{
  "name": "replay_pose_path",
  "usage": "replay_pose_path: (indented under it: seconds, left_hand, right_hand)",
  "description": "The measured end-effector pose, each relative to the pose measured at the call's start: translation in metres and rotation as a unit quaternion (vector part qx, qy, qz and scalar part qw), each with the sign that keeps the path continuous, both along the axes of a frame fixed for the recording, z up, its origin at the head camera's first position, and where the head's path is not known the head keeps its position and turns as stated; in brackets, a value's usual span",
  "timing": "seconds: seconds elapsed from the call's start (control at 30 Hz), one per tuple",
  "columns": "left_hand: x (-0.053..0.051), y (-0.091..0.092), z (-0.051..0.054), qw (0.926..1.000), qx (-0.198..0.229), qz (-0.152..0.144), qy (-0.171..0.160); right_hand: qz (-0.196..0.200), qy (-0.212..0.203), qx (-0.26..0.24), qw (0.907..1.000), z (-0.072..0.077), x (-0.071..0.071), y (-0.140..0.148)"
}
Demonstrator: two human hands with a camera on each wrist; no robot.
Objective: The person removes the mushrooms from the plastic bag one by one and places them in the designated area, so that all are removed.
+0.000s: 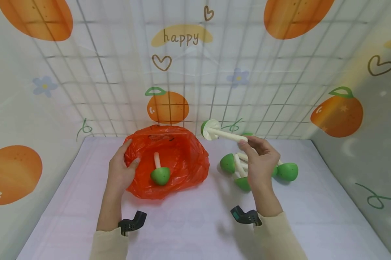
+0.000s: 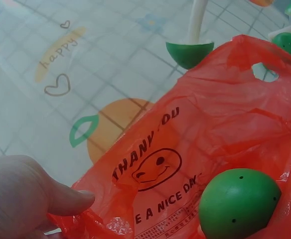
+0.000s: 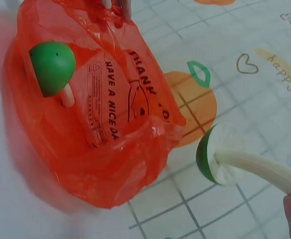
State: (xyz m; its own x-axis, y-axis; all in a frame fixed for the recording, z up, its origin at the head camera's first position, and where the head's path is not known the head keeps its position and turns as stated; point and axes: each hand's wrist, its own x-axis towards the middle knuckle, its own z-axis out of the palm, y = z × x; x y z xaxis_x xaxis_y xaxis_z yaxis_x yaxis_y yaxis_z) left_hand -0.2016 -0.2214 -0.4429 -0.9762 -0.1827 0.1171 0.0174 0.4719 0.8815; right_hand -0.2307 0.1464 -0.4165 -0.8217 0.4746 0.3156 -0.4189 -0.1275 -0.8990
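A red plastic bag (image 1: 185, 180) lies with its mouth spread open on the white table. Its left edge is gripped by my left hand (image 1: 122, 168), the thumb on the inner side. Inside the bag is a mushroom-shaped piece (image 1: 160, 176) with a green cap and a white stem. My right hand (image 1: 262, 159) pinches the stem end of another mushroom-shaped piece (image 3: 255, 163), held in the air right of the bag, its cap toward the left. Below and behind that hand lie several more green-capped pieces (image 1: 227, 163), partly hidden by it.
A patterned sheet (image 1: 195, 79) with oranges and grid lines hangs behind the table and along both sides. The white tabletop (image 1: 189, 231) stretches in front of the bag. A black device (image 1: 132, 221) is worn on the left wrist, and a similar device (image 1: 245, 215) on the right.
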Motion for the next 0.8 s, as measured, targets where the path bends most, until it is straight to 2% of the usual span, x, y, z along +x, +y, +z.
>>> replay_pose_path:
  seconds: [0.17,0.4,0.6,0.8]
  left_hand:
    - [0.001,0.0,0.0,1.0,0.001,-0.001,0.004]
    - [0.001,0.0,0.0,1.0,0.002,-0.001,0.005]
    - [0.002,0.0,0.0,1.0,0.004,-0.002,0.002]
    - [0.002,0.0,0.0,1.0,0.007,-0.002,0.0]
  right_hand:
    - [-0.025,-0.023,0.012,0.9994,-0.002,0.0,0.01]
    - [-0.052,-0.039,-0.006,0.9978,-0.014,-0.004,0.026]
    - [-0.081,-0.091,0.035,0.992,-0.026,-0.004,0.036]
    - [-0.09,-0.124,0.054,0.9867,-0.041,-0.004,0.044]
